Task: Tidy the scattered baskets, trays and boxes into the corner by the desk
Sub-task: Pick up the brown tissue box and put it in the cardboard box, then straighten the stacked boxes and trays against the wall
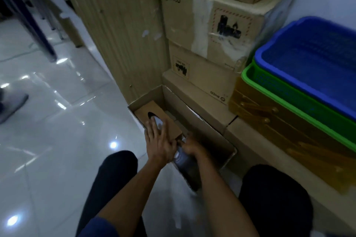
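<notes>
An open cardboard box (210,129) lies on the floor in the corner beside the desk's side panel. Inside it is a small brown box (143,110) with a dark oval slot on top. My left hand (159,140) rests flat on that small box, fingers straight. Just to its right, my right hand (191,149) grips the top of a dark, glossy object (185,168) standing at the near end of the open box. What the dark object is stays unclear through blur.
Taped cardboard boxes (210,25) are stacked against the wall behind. To the right, a blue basket (312,57) nests in a green basket (289,100) on amber trays (269,123). The wooden desk panel (119,25) stands to the left, with glossy tiled floor (57,131) beyond and someone's shoe (11,106).
</notes>
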